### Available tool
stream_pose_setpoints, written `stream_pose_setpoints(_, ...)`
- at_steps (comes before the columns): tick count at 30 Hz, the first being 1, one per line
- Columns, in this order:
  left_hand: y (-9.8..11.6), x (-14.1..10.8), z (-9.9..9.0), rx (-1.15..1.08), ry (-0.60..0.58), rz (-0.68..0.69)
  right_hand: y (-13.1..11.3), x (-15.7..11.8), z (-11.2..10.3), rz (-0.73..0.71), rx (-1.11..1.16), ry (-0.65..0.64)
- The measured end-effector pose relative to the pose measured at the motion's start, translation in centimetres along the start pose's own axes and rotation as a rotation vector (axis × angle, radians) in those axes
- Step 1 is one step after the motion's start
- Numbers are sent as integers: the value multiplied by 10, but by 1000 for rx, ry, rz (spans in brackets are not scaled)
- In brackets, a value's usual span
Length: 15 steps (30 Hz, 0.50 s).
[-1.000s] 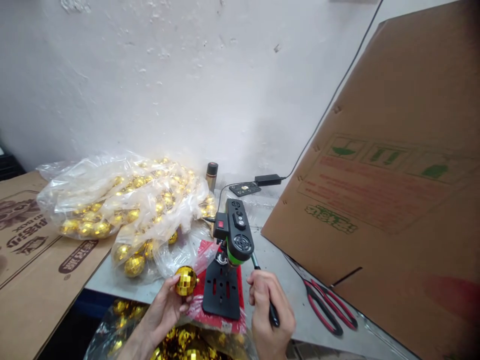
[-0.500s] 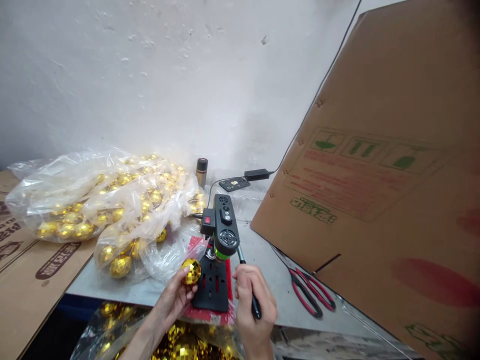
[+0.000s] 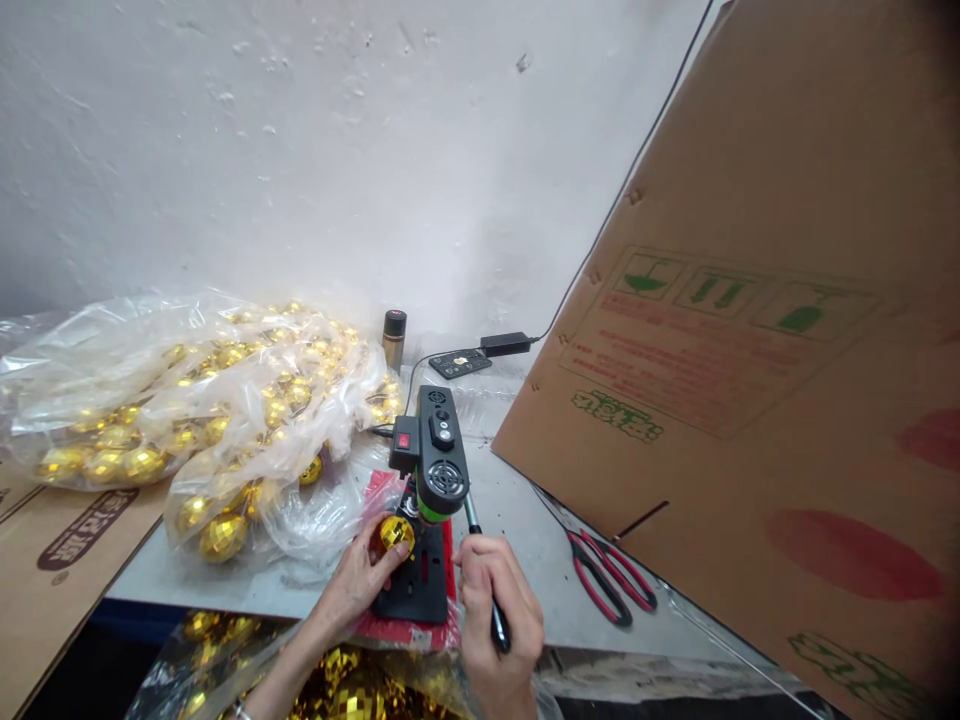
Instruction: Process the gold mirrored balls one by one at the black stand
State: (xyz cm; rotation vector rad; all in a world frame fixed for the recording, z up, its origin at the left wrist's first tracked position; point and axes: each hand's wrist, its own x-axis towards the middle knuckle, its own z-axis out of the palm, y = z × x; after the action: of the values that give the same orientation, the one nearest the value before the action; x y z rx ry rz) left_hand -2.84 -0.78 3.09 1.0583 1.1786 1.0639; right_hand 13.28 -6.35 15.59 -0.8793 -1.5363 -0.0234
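Between the thumb and fingers of my left hand (image 3: 366, 572) is a small gold mirror ball (image 3: 397, 533). It is at the left side of a small black bench drill press (image 3: 442, 450), over its slotted base plate (image 3: 420, 590). My right hand (image 3: 501, 610) is wrapped round the black-gripped lever (image 3: 474, 515) on the machine's right side. The underside of the drill head is hidden from above. Red plastic (image 3: 390, 632) lies under the base.
Clear bags of gold balls (image 3: 225, 538) fill the left; more gold balls (image 3: 352, 690) lie below the table edge. Red-handled scissors (image 3: 611, 580) lie at right by a big cardboard box (image 3: 712, 400). Behind stand a dark-capped bottle (image 3: 394, 340), a phone (image 3: 460, 362) and a power adapter (image 3: 505, 344).
My left hand has brought the gold mirror ball rightward, closer beneath the drill head. My right hand keeps its grip on the lever. The view has shifted slightly.
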Motion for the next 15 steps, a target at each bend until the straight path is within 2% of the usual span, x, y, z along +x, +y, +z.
stream_pose_setpoints(4,8,-4,3,84,68,97,0,-1,0,9,2,-6)
stream_pose_setpoints(7,12,-5,5,191,69,111,1,-3,0,9,-4,-16)
stream_pose_setpoints(15,9,-8,15,296,60,186,1,-6,-1,14,4,-28)
